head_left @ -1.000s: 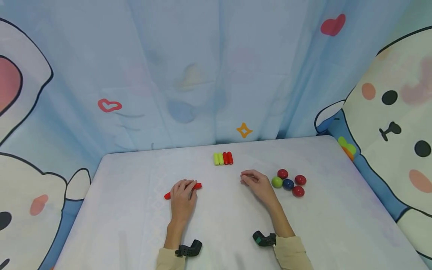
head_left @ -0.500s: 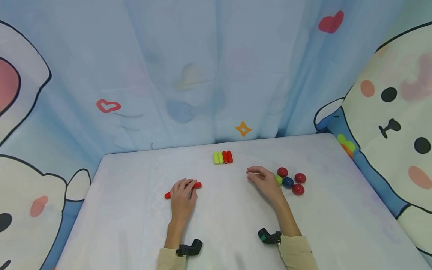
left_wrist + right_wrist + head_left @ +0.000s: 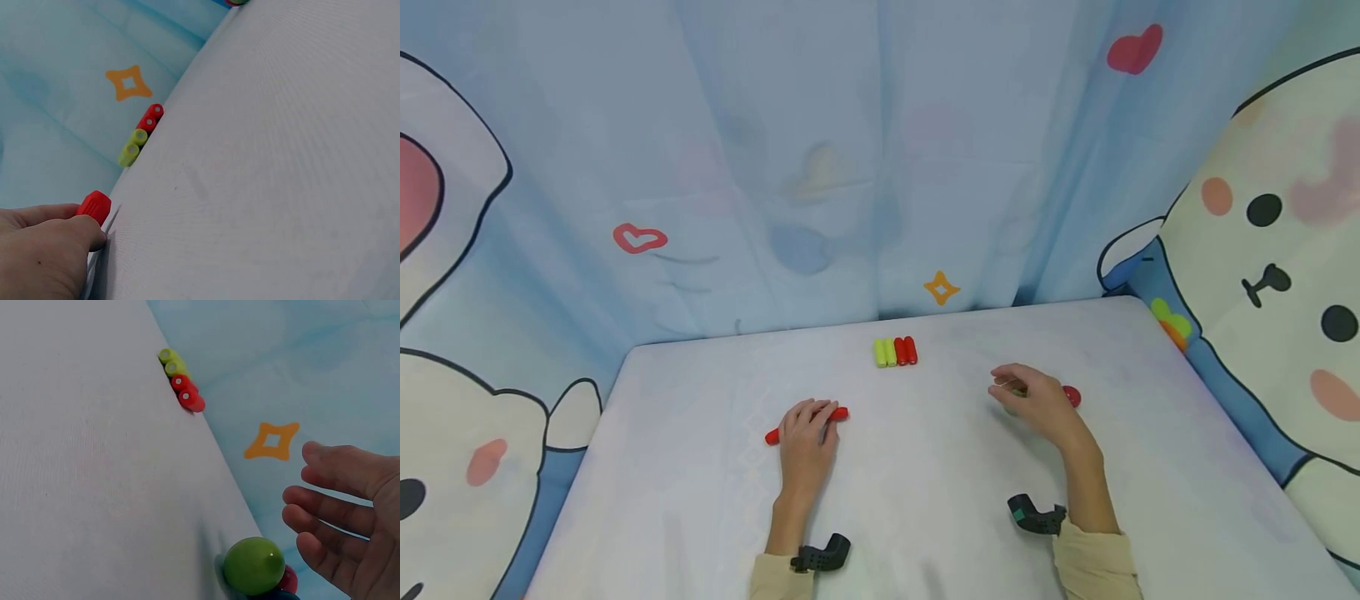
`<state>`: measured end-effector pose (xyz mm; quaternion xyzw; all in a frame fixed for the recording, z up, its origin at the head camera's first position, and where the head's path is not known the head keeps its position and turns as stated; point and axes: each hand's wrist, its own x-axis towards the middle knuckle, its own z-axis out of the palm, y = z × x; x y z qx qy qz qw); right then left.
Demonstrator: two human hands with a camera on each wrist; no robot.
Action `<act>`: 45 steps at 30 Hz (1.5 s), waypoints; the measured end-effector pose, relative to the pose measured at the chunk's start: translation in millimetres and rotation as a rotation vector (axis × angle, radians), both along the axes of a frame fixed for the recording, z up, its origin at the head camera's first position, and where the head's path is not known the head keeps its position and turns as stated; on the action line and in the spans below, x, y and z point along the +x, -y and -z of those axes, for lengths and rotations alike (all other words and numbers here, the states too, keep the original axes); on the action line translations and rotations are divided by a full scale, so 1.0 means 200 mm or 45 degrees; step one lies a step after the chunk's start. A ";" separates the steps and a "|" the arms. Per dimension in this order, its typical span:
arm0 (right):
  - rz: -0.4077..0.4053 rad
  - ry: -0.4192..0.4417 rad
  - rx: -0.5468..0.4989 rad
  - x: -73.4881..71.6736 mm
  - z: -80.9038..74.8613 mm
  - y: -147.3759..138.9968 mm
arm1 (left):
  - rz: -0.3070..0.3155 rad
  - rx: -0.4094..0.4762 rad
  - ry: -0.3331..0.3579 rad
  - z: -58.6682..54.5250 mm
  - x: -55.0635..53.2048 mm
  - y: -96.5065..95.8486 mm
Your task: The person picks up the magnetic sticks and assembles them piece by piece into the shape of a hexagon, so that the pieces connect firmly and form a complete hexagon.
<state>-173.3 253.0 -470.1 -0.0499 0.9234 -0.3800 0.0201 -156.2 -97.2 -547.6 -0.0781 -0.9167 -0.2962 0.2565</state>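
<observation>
My left hand lies low on the white table, its fingers over a long red stick whose two ends stick out at either side. In the left wrist view, thumb and finger hold the stick's faceted end. Over the group of balls at the right is my right hand, its fingers loosely bent with nothing between them. A shiny green ball shows beside those fingers in the right wrist view. One red ball peeks out past the hand; the others are mostly hidden.
Two yellow-green cylinders and two red cylinders stand side by side near the table's back edge. A white cloth covers the table. Behind it hangs a light blue printed curtain.
The right hand has moved right, from beside the balls to over them, and now covers most of them. The left hand and the red stick have stayed in place.
</observation>
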 end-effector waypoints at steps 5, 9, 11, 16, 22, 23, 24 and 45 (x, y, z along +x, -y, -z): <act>-0.003 0.004 0.036 0.00 -0.01 -0.02 | 0.008 -0.005 -0.013 0.00 -0.01 0.00; 0.004 0.007 0.060 0.01 -0.04 -0.05 | 0.001 -0.013 -0.023 0.01 -0.01 0.00; 0.015 0.007 0.084 0.02 -0.05 -0.06 | 0.000 -0.012 -0.025 0.01 -0.01 0.00; 0.073 0.073 0.147 0.03 -0.07 -0.10 | 0.001 -0.007 -0.029 0.01 0.00 0.00; 0.124 0.161 0.181 0.05 -0.09 -0.12 | -0.005 -0.015 -0.026 0.01 0.00 0.00; 0.130 0.171 0.195 0.05 -0.09 -0.12 | -0.005 -0.014 -0.022 0.01 0.00 0.00; 0.134 0.180 0.207 0.05 -0.09 -0.12 | -0.004 -0.013 -0.023 0.01 0.00 0.00; 0.085 0.262 0.369 0.06 -0.05 -0.14 | -0.001 -0.007 -0.027 0.01 0.00 0.00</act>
